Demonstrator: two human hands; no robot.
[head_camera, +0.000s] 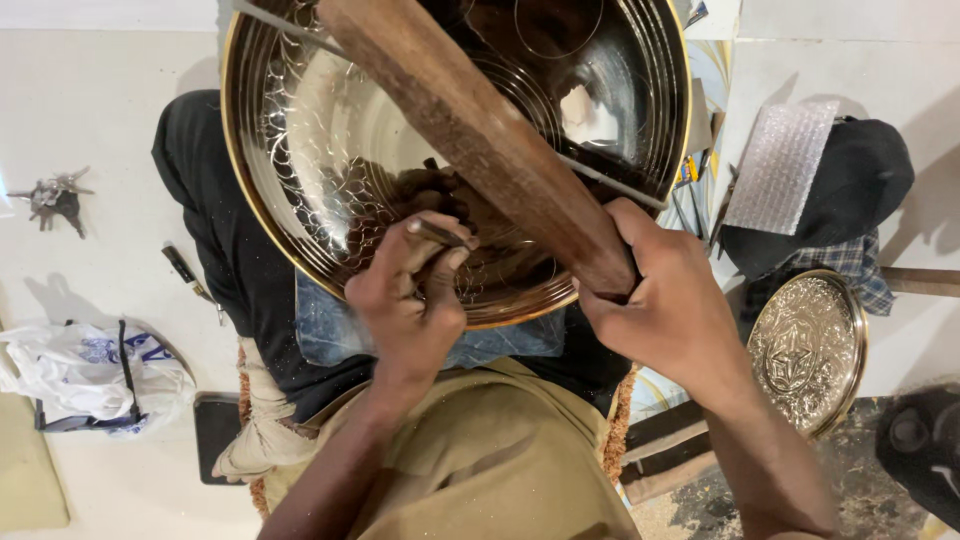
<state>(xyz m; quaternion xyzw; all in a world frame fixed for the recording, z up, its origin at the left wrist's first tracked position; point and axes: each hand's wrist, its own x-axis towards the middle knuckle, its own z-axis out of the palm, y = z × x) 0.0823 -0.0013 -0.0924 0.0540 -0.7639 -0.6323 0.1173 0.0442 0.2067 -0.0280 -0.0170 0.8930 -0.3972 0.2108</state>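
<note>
A large shiny brass plate (330, 130) with a partly engraved pattern rests on my lap. My left hand (410, 300) pinches a thin metal chisel (437, 234) with its tip set on the plate's near part. My right hand (665, 305) grips the lower end of a thick wooden mallet (470, 125), which slants up and to the left across the plate. The chisel's tip is hidden by my fingers.
A smaller engraved round plate (808, 350) lies at the right. Dark cloth and a sheet of bubble wrap (780, 165) sit beyond it. On the left floor are a bunch of keys (52, 195), a small tool (185, 272) and a white plastic bag (80, 370).
</note>
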